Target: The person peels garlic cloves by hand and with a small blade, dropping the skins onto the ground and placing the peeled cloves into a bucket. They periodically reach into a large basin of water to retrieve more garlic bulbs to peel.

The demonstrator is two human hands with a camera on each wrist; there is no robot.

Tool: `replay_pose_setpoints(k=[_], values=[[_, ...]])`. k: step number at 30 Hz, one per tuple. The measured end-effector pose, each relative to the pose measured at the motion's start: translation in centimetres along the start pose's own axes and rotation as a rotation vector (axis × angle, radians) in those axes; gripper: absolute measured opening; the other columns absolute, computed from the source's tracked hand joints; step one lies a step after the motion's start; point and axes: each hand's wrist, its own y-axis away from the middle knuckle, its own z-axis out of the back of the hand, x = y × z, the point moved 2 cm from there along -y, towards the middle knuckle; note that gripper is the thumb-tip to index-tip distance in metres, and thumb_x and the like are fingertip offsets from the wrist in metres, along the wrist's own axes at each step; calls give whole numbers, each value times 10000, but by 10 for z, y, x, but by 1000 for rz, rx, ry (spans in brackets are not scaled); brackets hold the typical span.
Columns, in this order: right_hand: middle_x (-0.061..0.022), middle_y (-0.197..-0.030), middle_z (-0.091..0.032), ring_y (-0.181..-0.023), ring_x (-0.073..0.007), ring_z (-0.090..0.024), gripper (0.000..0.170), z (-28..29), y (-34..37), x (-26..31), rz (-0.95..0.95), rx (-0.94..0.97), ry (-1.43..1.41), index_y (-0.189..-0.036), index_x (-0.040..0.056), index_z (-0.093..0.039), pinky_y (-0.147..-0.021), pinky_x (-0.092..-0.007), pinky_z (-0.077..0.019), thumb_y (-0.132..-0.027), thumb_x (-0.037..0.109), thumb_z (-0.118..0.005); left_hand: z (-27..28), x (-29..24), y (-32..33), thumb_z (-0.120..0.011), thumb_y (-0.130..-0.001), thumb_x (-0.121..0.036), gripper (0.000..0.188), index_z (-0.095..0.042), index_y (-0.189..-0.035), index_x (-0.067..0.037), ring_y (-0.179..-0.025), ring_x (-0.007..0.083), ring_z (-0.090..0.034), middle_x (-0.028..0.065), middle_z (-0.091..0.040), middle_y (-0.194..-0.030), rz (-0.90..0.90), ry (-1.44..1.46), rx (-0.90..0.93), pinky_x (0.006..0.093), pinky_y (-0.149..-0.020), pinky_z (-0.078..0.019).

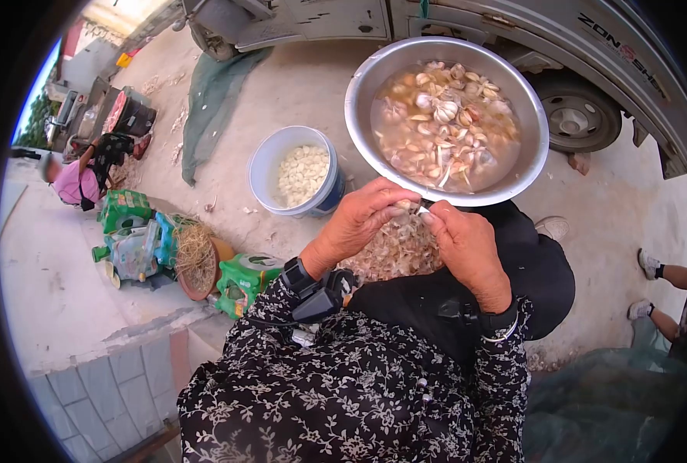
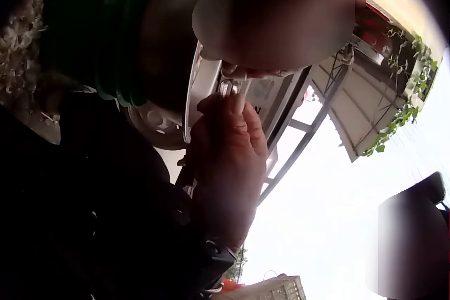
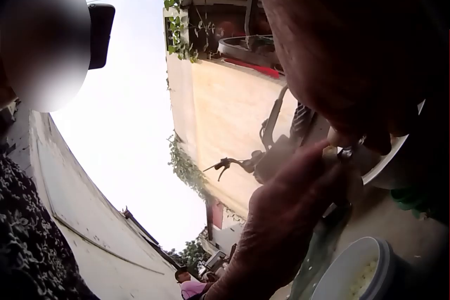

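Both hands meet fingertip to fingertip just past the near rim of a wide metal basin (image 1: 361, 96) in the head view. Between thumb and fingers, my left hand (image 1: 359, 220) pinches a garlic clove (image 1: 407, 206). My right hand (image 1: 471, 245) pinches a small, shiny, pale piece (image 3: 346, 151) against it; its kind I cannot tell, as the fingers cover most of it. Garlic bulbs and loose cloves (image 1: 445, 112) soak in cloudy water in the basin. Left of the hands, a white-and-blue bucket (image 1: 262, 168) contains peeled cloves (image 1: 303, 176). Below the hands lies a heap of garlic skins (image 1: 397, 251).
A green bucket (image 2: 88, 33) stands under the basin. A grey vehicle with a wheel (image 1: 579, 116) is behind it. Green packs (image 1: 243, 282) and a pot of straw (image 1: 197, 258) lie left. One person in pink (image 1: 69, 181) sits far left; another's legs (image 1: 664, 297) show at right.
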Motion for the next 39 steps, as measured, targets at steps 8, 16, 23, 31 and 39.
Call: replay_pose_setpoints(k=[8, 16, 23, 31, 39], values=[[-163, -676, -622, -648, -366, -616, 199, -3, -1, 0, -73, 15, 72, -893, 73, -570, -577, -488, -465, -919, 264, -523, -14, 25, 5, -618, -903, -154, 361, -548, -1211, 20, -856, 96, -525, 43, -591, -1038, 466, 1139, -389, 251, -796, -451], [-155, -726, -635, -686, -362, -628, 198, -1, -5, 7, -72, -105, -46, -947, 69, -571, -597, -474, -476, -913, 261, -540, -14, 12, 2, -624, -873, -55, 294, -559, -1153, 9, -893, 103, -590, 64, -633, -1002, 442, 711, -450, 245, -809, -484], [-161, -746, -635, -706, -370, -627, 201, -5, -7, 6, -92, -75, -19, -1002, 86, -565, -601, -477, -472, -918, 267, -538, -21, 9, 0, -653, -853, -54, 267, -576, -1101, 3, -912, 106, -584, 60, -628, -1005, 483, 827, -415, 248, -822, -479], [-172, -740, -626, -717, -380, -617, 147, -4, -4, 1, -18, -124, -167, -968, 77, -578, -598, -477, -468, -907, 207, -546, -34, 23, 6, -677, -855, -134, 354, -553, -1157, 2, -841, 109, -518, 48, -596, -997, 550, 1598, -210, 250, -783, -450], [-169, -725, -619, -698, -379, -610, 119, -7, -3, 1, -47, -111, -120, -933, 74, -584, -592, -477, -462, -897, 183, -553, -28, 12, 3, -612, -912, -188, 350, -528, -1192, 6, -841, 91, -520, 24, -582, -1020, 561, 1159, -241, 239, -771, -450]])
